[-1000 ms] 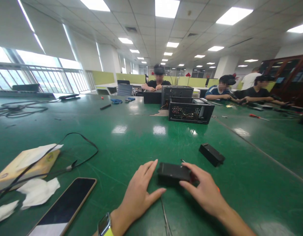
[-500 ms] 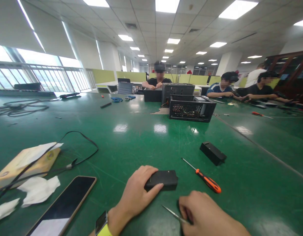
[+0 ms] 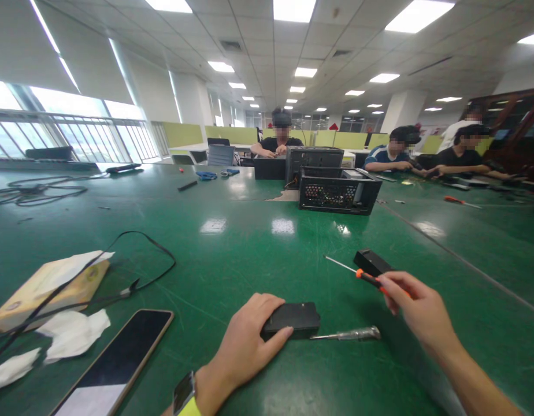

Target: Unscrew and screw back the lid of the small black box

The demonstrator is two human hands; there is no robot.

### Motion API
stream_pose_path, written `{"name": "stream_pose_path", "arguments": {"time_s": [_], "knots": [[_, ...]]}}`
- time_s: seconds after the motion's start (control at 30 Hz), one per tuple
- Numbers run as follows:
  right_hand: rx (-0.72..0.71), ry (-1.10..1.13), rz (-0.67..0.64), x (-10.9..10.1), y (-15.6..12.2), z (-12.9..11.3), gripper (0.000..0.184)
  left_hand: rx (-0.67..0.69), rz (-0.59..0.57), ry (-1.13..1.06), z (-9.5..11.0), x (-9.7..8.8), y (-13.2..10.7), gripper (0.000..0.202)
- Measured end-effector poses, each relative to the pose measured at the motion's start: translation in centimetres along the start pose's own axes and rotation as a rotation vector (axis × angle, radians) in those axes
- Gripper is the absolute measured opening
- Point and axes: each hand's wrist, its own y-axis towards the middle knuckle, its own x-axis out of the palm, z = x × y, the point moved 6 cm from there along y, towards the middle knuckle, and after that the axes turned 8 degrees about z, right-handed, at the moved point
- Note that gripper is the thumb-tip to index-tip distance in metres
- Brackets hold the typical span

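Where right hand pinches, orange screwdriver within

- Between the left fingers: a black rectangular block, on the glossy green counter.
- Right of those fingers, tip just beside the block: a clear-handled metal screwdriver.
- In the right fingers: an orange-and-black-handled screwdriver.
- Just beyond the right fingers: a second black rectangular block.
- Left of the left fingers: a black rectangular phone.
- Far beyond both: a perforated black metal case.
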Motion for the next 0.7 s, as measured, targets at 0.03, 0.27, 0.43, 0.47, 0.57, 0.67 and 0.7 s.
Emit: {"name": "stream_pose_path", "arguments": {"time_s": [0.03, 0.27, 0.43, 0.47, 0.57, 0.67, 0.7], "knots": [[0.016, 0.122, 0.061, -0.3, -0.1, -0.4, 0.029, 0.002, -0.004, -0.002, 0.1, 0.1, -0.1, 0.03], [0.013, 0.098, -0.185, 2.0, -1.6, -1.9, 0.03, 0.017, -0.024, -0.003, 0.4, 0.4, 0.0, 0.032], [-0.043, -0.002, -0.194, 1.9, -1.8, -2.8, 0.029, 0.02, -0.025, 0.008, 0.6, 0.3, 0.1, 0.033], [-0.059, -0.024, -0.197, 1.9, -1.8, -3.0, 0.029, 0.02, -0.026, 0.009, 0.6, 0.3, 0.1, 0.033], [-0.113, -0.083, -0.213, 1.8, -1.5, -3.9, 0.027, 0.026, -0.023, 0.009, 0.6, 0.3, 0.1, 0.032], [-0.162, -0.161, -0.248, 1.8, -0.7, -5.4, 0.025, 0.03, -0.008, 0.013, 0.7, 0.2, 0.1, 0.032], [-0.178, -0.196, -0.273, 1.9, -0.3, -6.1, 0.024, 0.03, -0.006, 0.013, 0.7, 0.2, 0.1, 0.032]]}}
